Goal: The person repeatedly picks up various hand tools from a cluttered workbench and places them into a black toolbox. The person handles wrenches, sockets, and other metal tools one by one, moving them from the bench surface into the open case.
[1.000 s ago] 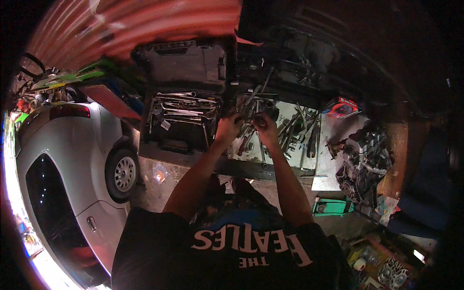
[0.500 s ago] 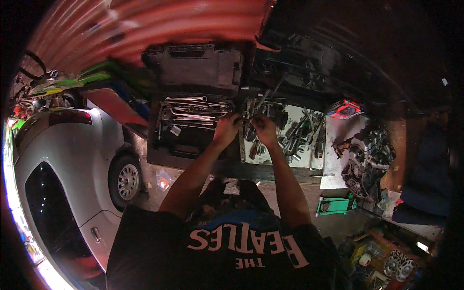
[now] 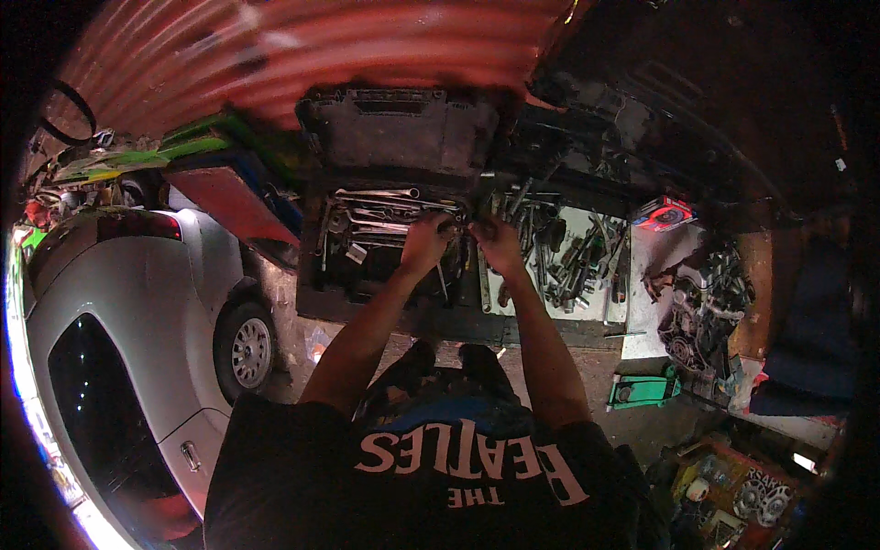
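Two hands: the left hand [image 3: 431,236] and right hand [image 3: 496,240] sit close together, just above the middle of the frame, where an open tool case [image 3: 344,310] meets a pale surface [image 3: 646,341].
Left fingers: drawn in narrow at the case's right end; I cannot tell whether they hold anything.
Right fingers: curled narrow too, by the left end of the heap; shadow hides from me any small object there.
Wrenches: left of the hands, lying roughly side by side in the case [image 3: 385,214]; I judge this keeps them sorted, while the raised lid [image 3: 394,133] leaves them reachable.
Loose tools: heaped right of the hands [image 3: 587,257], probably spread so each can be seen.
Engine part: right of frame, bulky dark metal [image 3: 704,307], apart from the hand tools.
Red box: upper right [image 3: 665,214], printed; too small for me to read.
White tag: inside the case [image 3: 356,252], illegible to me.
Dark shirt: lower middle [image 3: 412,509], large pale lettering, upside down in my view.
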{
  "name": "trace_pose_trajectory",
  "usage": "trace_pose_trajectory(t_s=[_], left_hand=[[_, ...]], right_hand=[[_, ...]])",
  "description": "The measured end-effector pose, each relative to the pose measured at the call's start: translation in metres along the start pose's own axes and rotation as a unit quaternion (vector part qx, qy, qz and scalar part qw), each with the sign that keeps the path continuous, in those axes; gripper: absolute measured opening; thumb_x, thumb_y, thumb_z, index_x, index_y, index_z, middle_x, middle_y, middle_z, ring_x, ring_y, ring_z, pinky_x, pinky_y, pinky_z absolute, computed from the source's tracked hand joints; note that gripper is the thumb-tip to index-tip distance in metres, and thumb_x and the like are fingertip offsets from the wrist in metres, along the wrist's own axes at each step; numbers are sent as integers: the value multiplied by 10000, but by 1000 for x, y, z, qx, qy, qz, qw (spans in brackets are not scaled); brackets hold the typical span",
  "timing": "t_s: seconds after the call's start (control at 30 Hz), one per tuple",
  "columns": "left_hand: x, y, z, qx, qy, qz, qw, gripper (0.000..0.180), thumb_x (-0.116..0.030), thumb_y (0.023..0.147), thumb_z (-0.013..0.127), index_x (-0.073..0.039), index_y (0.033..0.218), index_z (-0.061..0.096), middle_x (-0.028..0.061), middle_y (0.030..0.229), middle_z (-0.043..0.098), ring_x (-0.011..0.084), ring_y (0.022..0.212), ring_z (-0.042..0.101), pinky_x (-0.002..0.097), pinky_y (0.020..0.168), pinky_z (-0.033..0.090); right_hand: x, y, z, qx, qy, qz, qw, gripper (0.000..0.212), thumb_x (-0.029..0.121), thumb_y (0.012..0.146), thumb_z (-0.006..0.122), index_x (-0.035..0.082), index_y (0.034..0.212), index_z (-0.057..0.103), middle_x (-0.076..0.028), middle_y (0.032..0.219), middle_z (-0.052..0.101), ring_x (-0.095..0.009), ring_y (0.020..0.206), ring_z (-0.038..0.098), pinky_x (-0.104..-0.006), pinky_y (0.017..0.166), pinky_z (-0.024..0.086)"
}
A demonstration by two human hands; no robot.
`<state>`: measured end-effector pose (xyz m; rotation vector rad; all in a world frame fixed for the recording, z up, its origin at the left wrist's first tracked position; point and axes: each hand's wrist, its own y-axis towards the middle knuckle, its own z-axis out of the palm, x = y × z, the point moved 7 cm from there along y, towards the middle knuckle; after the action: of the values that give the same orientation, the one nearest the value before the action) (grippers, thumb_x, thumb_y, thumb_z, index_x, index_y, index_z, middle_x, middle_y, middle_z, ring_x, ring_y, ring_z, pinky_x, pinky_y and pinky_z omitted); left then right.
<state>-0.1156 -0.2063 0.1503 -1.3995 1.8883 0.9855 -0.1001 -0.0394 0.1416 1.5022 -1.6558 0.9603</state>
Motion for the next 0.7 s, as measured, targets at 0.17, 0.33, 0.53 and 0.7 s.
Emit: trace_pose_trajectory(t_s=[0.17,0.33,0.53,0.7], left_hand=[[7,2,-7,12,5,-4,1000,247,-143,780,664,-13,988,644,199,917,640,374,879,613,435,777,481],[20,-1,-14,6,-6,-9,1000,231,-143,786,663,-5,970,642,203,929,637,371,879,615,433,771,483],[23,0,-26,-8,-3,2,1000,219,-138,787,660,7,950,642,203,899,647,374,848,624,426,764,490],[32,1,-32,-4,-18,-21,1000,218,-138,788,653,-1,958,648,203,898,648,372,862,623,422,767,490]], right_hand=[[-8,3,16,-13,81,-48,995,325,268,842,674,-5,1007,612,-138,865,682,-217,785,653,-331,703,489],[11,5,22,-9,-65,-42,997,259,216,855,655,3,995,609,-116,828,672,-180,758,629,-320,682,476],[-10,7,42,25,58,14,998,319,265,850,648,-3,1020,617,-142,856,673,-244,775,636,-353,683,480],[-3,12,50,-68,-42,-71,994,291,305,847,629,48,984,630,-149,798,665,-316,732,647,-381,651,481]])
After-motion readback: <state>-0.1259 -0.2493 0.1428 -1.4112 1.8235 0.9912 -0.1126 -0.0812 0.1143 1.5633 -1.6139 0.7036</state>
